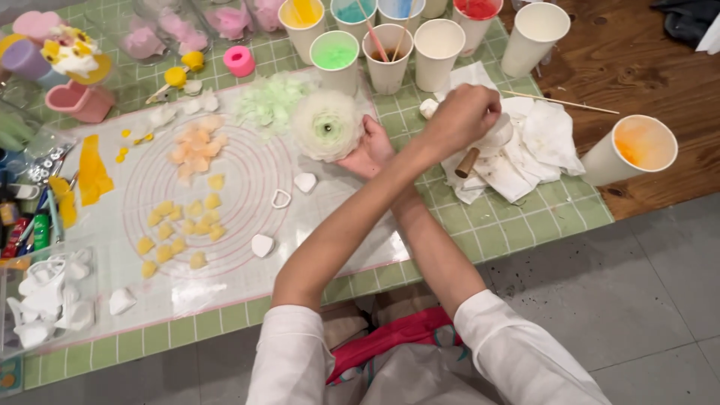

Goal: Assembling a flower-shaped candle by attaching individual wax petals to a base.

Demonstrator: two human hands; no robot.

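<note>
Covering a low wooden table, green checked cloth, grey floor beneath.

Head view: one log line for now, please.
left hand: grips wooden-handled tool | right hand: holds white flower | arms crossed

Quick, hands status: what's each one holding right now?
Left hand: closed grip on a wooden-handled tool over the paper towels.
Right hand: holding the white-green flower.

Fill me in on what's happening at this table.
A person sits with arms crossed over a mat. The right hand holds a pale ruffled flower with a green centre. The left hand reaches across to a wooden-handled tool on crumpled paper towels. Yellow petal pieces lie on the mat, paper cups behind.
</note>
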